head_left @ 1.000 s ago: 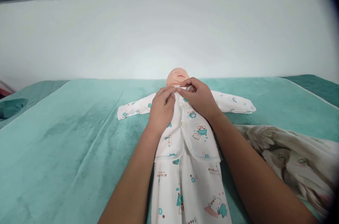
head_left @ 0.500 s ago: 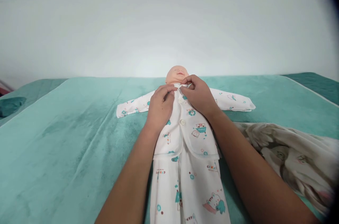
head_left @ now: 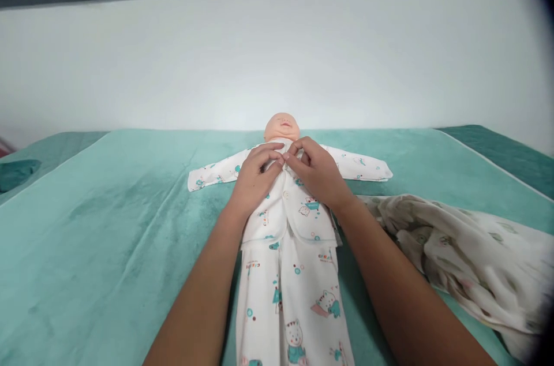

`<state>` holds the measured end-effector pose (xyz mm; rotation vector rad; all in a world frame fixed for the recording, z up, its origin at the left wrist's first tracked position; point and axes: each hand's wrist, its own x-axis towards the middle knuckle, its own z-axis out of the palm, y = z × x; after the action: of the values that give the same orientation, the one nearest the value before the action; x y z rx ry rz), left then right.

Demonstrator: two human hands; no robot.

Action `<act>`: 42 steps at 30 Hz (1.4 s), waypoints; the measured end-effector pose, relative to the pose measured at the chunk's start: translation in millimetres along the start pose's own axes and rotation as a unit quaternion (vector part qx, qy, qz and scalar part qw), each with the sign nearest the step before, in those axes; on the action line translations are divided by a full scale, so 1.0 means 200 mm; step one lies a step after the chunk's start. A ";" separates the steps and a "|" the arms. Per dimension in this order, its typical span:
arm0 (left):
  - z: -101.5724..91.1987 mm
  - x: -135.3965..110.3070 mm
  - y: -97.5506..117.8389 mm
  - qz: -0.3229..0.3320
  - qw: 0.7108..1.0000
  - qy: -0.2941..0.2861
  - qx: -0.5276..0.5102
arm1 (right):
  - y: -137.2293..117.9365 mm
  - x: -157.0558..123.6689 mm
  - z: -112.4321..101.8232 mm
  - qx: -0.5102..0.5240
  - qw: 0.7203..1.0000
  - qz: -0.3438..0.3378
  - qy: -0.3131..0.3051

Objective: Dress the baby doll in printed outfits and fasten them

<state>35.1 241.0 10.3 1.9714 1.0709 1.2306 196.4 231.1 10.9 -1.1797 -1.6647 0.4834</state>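
A baby doll [head_left: 282, 126] lies on its back, head toward the wall, in a white printed pajama shirt [head_left: 268, 221] with its sleeves spread wide. Matching pajama pants [head_left: 303, 297] cover its legs. At the upper front of the shirt, my left hand [head_left: 257, 175] pinches the fabric edge between thumb and fingers. My right hand [head_left: 318, 170] meets it there, thumb and forefinger closed on the front opening of the shirt. Fingers hide the spot they grip. Below them a pale button [head_left: 285, 195] shows on the shirt's front.
A teal plush blanket [head_left: 108, 239] covers the bed. Right of the doll lies a crumpled cream patterned cloth [head_left: 450, 250]. Behind the bed rises a white wall [head_left: 277, 54]. A dark teal item [head_left: 19, 174] sits at the far left.
Both hands have shifted from the collar slightly down the shirt front, fingertips now touching. My view has tilted up and turned a little, so the doll appears farther left.
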 end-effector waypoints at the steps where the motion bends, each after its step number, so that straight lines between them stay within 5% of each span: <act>1: -0.01 0.00 0.01 -0.002 1.000 -0.006 -0.002 | 0.00 -0.02 -0.01 0.002 1.000 0.010 -0.008; 11: -0.02 -0.04 0.01 -0.008 1.000 -0.029 0.004 | 0.00 -0.11 -0.05 0.006 0.998 0.014 -0.053; 15: -0.02 -0.04 0.02 -0.006 0.999 -0.030 0.013 | 0.00 -0.10 -0.05 0.057 0.993 0.071 -0.069; 24: -0.05 -0.03 0.01 -0.019 0.998 -0.063 0.003 | 0.01 -0.10 -0.03 0.093 0.987 0.125 -0.035; 42: -0.07 -0.04 0.00 -0.049 0.994 -0.085 -0.045 | 0.05 -0.11 -0.01 0.169 0.982 0.081 -0.011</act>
<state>20.5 235.2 13.5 1.8945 0.9978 1.0214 203.6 215.6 -6.7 -1.0623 -1.4393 0.8488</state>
